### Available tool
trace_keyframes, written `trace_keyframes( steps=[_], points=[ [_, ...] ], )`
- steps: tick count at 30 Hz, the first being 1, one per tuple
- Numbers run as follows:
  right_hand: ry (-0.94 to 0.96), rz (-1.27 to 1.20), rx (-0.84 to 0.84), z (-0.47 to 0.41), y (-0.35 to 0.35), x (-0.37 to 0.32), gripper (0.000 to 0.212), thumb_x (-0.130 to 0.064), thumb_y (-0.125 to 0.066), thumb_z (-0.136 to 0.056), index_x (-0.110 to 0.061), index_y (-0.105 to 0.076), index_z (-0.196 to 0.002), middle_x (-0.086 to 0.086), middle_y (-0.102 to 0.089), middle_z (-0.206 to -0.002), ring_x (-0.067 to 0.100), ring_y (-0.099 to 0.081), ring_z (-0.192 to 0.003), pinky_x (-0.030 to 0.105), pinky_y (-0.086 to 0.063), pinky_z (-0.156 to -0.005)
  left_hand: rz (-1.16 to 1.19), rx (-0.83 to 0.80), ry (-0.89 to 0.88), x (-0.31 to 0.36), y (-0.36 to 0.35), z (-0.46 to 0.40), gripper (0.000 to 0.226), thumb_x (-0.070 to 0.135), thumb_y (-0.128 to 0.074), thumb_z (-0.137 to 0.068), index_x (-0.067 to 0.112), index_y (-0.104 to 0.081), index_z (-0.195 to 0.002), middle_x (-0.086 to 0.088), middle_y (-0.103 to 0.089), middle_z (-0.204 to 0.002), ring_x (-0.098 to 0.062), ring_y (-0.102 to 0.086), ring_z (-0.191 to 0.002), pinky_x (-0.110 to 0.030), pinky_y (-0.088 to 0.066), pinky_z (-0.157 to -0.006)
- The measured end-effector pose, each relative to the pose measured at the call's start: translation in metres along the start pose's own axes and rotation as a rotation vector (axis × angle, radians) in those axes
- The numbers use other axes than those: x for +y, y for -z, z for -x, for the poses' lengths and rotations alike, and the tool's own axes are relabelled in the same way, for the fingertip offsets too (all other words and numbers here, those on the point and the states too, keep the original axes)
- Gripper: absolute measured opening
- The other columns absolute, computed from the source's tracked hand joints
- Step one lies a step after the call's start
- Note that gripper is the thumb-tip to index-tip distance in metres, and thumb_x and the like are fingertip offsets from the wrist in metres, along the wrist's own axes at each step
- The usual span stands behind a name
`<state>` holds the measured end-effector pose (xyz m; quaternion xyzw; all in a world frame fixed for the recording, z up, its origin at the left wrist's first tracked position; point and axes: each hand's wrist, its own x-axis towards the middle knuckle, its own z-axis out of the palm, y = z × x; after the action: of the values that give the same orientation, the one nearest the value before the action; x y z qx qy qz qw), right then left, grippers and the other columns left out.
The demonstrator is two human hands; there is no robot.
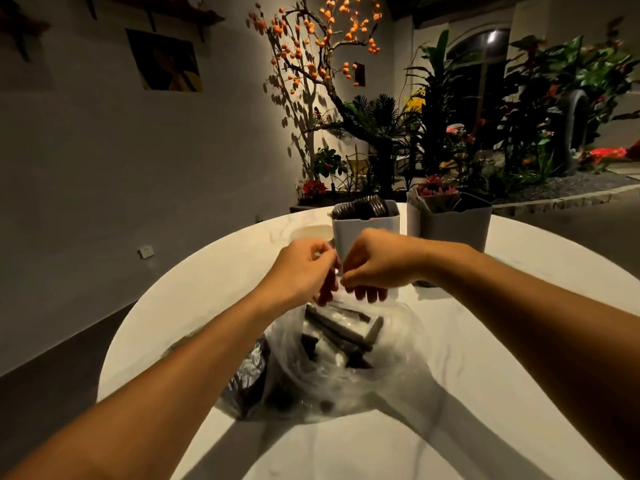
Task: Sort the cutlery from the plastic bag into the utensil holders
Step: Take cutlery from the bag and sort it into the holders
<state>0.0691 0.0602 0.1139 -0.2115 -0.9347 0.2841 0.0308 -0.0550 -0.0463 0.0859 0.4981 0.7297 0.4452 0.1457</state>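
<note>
Just below and toward the person from both hands lies the plastic bag (332,368), slumped on the white surface (485,393), its neck drawn up to the fingers. The left hand (304,268) and right hand (374,263) meet almost knuckle to knuckle, each pinching the thin film at the bag's top, apparently to work it open; neither hand is nearer than the other. Inside, dark wrapped cutlery (343,327) lies with its long axis slanting from beside the left hand down toward the right forearm. Straight beyond the hands stands the nearer utensil holder (363,230), already holding dark pieces; the second utensil holder (450,223) stands beyond the right wrist. Only the bag's film seems to stand between hands and cutlery. Plants and a lit branch rise farther off.
</note>
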Motion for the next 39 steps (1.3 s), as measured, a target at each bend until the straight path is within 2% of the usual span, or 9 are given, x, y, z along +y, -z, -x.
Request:
trace_keyframes(
  steps=[4, 6, 9, 12, 16, 22, 28, 34, 39],
  points=[
    [-0.034, 0.230, -0.166, -0.004, -0.043, 0.012, 0.024, -0.021, -0.061, -0.095, -0.012, -0.068, -0.117, 0.005, -0.071, -0.107, 0.018, -0.069, -0.092, 0.030, -0.057, -0.085, -0.410, 0.089, -0.061, -0.042, -0.015, 0.022, 0.013, 0.022, -0.057, -0.099, 0.022, -0.070, -0.102, 0.004, -0.073, -0.093, -0.017, -0.069, -0.085, -0.040, -0.059, -0.081],
    [-0.031, 0.349, -0.115, -0.008, -0.061, 0.024, 0.040, -0.035, -0.064, -0.093, -0.019, -0.061, -0.129, 0.002, -0.065, -0.120, 0.020, -0.062, -0.103, 0.033, -0.053, -0.094, -0.581, 0.147, -0.123, -0.064, -0.016, 0.024, 0.032, 0.012, -0.063, -0.092, 0.027, -0.064, -0.120, 0.006, -0.065, -0.121, -0.018, -0.058, -0.110, -0.038, -0.051, -0.097],
    [-0.044, 0.369, -0.020, -0.009, -0.078, 0.033, 0.054, -0.054, -0.066, -0.086, -0.022, -0.057, -0.129, -0.001, -0.062, -0.112, 0.017, -0.058, -0.097, 0.029, -0.053, -0.085, -0.629, 0.112, -0.162, -0.079, -0.014, 0.024, 0.069, -0.002, -0.065, -0.081, 0.025, -0.047, -0.142, 0.008, -0.042, -0.147, -0.015, -0.034, -0.136, -0.031, -0.033, -0.115],
    [-0.033, 0.374, 0.069, -0.012, -0.090, 0.037, 0.050, -0.052, -0.070, -0.083, -0.025, -0.058, -0.122, -0.004, -0.059, -0.103, 0.013, -0.055, -0.089, 0.022, -0.047, -0.072, -0.631, 0.027, -0.165, -0.079, -0.018, 0.022, 0.088, -0.004, -0.067, -0.077, 0.026, -0.032, -0.152, 0.008, -0.023, -0.158, -0.013, -0.018, -0.146, -0.031, -0.023, -0.121],
    [-0.044, 0.275, 0.116, -0.017, -0.095, 0.043, 0.044, -0.036, -0.073, -0.084, -0.025, -0.054, -0.122, -0.003, -0.061, -0.103, 0.015, -0.058, -0.090, 0.026, -0.053, -0.077, -0.566, -0.020, -0.135, -0.075, -0.024, 0.005, 0.088, -0.008, -0.065, -0.075, 0.028, -0.035, -0.150, 0.009, -0.023, -0.159, -0.012, -0.018, -0.148, -0.033, -0.023, -0.122],
    [0.067, 0.260, 0.235, -0.013, -0.104, 0.058, 0.026, -0.030, -0.060, -0.095, -0.028, -0.056, -0.120, -0.002, -0.063, -0.108, 0.017, -0.059, -0.090, 0.037, -0.056, -0.081, -0.314, 0.083, -0.108, -0.084, -0.037, -0.006, 0.060, -0.013, -0.047, -0.077, 0.028, -0.057, -0.119, 0.007, -0.055, -0.128, -0.016, -0.050, -0.120, -0.036, -0.047, -0.103],
    [0.102, 0.234, 0.345, -0.010, -0.091, 0.064, 0.021, -0.027, -0.056, -0.097, -0.030, -0.065, -0.116, 0.000, -0.068, -0.101, 0.020, -0.062, -0.084, 0.041, -0.057, -0.078, -0.371, 0.072, -0.242, -0.090, -0.030, 0.006, 0.050, -0.009, -0.056, -0.077, 0.023, -0.063, -0.114, 0.008, -0.057, -0.129, -0.009, -0.045, -0.127, -0.025, -0.033, -0.111],
    [0.144, 0.048, 0.385, 0.001, -0.081, 0.056, 0.025, -0.023, -0.055, -0.098, -0.024, -0.070, -0.118, -0.002, -0.072, -0.095, 0.012, -0.064, -0.075, 0.028, -0.057, -0.072, -0.498, 0.020, -0.419, -0.097, -0.032, 0.009, 0.043, 0.017, -0.075, -0.084, 0.024, -0.062, -0.124, 0.007, -0.061, -0.122, -0.014, -0.045, -0.125, -0.032, -0.036, -0.110],
    [0.166, -0.077, 0.506, 0.012, -0.066, 0.047, 0.018, -0.021, -0.060, -0.093, -0.022, -0.075, -0.103, -0.014, -0.064, -0.073, 0.006, -0.064, -0.067, 0.020, -0.057, -0.065, -0.614, 0.082, -0.404, -0.091, -0.034, 0.011, 0.015, 0.023, -0.059, -0.097, 0.014, -0.063, -0.109, -0.003, -0.060, -0.112, -0.020, -0.047, -0.112, -0.040, -0.041, -0.099]
  ],
)
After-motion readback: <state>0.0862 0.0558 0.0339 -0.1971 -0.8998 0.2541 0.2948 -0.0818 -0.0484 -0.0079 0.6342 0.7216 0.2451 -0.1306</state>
